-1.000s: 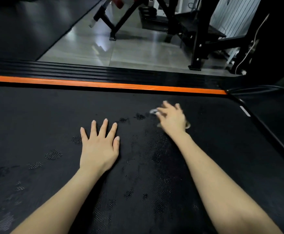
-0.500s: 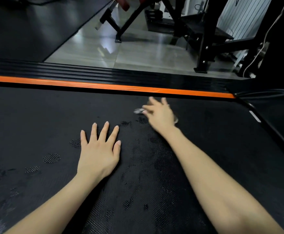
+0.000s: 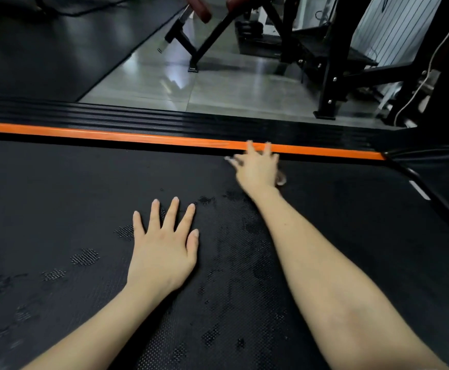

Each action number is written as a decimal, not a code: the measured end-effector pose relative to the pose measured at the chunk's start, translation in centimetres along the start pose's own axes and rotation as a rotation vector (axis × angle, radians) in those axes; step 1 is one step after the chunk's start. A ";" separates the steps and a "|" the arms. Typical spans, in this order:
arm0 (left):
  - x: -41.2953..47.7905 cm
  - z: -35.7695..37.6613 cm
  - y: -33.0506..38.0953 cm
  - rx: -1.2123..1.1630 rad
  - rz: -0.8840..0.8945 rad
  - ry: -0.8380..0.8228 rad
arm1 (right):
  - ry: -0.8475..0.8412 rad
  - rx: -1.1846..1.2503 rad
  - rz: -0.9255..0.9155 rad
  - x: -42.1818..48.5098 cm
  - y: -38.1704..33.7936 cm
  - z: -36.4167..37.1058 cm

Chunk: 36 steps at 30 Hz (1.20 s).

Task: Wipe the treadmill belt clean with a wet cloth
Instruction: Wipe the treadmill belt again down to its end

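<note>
A: What's nearest the cam?

B: Both forearms are reaching fwd over the belt. The left hand is lying flat on it, fingers spread, holding nothing. It's prob. propping the person up.

A: Any damp showing?

B: Yep, wet patches are glistening between the arms and out to the left.

A: And the right hand?

B: The right hand is farther out, pressing the cloth down onto the belt. The fingers are splayed and look straight (it's blurred, so can't be 100% sure). Only pale scraps of cloth are peeking out by the wrist and near the thumb side. Fingertips are overlapping the orange strip at the belt's far edge.

A: Beyond that?

B: A ribbed black rail, then grey floor w/ a gym frame standing on it.

A: So which step?

B: Mid-wipe, I'd say, w/ the cloth at the far limit of the belt. The next move is prob. dragging it back or across to the dry-looking belt on the right. That needs steady downward pressure so the cloth isn't slipping out from under the palm.
</note>
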<state>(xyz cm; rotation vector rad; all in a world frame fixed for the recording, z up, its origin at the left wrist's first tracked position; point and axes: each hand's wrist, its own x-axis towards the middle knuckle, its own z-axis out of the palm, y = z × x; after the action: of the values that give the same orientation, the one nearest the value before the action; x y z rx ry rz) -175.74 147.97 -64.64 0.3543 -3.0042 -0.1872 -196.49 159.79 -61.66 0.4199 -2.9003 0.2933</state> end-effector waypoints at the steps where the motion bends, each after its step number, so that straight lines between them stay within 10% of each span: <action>1: 0.0 0.0 -0.1 0.000 0.006 0.003 | -0.022 -0.034 -0.117 0.1 -1.7 0.6; 15: 0.0 -0.2 -0.3 -0.008 0.008 0.001 | -0.004 0.115 -0.141 -2.7 3.0 -0.3; 23: 0.2 0.0 -0.3 0.025 0.002 -0.027 | -0.030 0.213 -0.677 -16.3 5.7 -2.9; 30: 0.1 -0.1 -0.3 0.013 0.007 -0.018 | -0.069 0.197 -0.322 -9.6 -0.7 -1.3; 36: 0.2 -0.2 -0.4 0.010 0.011 -0.045 | -0.011 0.330 -0.581 -22.9 3.5 -4.7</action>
<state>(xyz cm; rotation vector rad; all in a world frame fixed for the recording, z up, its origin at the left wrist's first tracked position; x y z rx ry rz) -175.80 147.55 -64.49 0.3396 -3.0520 -0.1820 -175.24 170.04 -62.78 1.2760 -2.5825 0.6646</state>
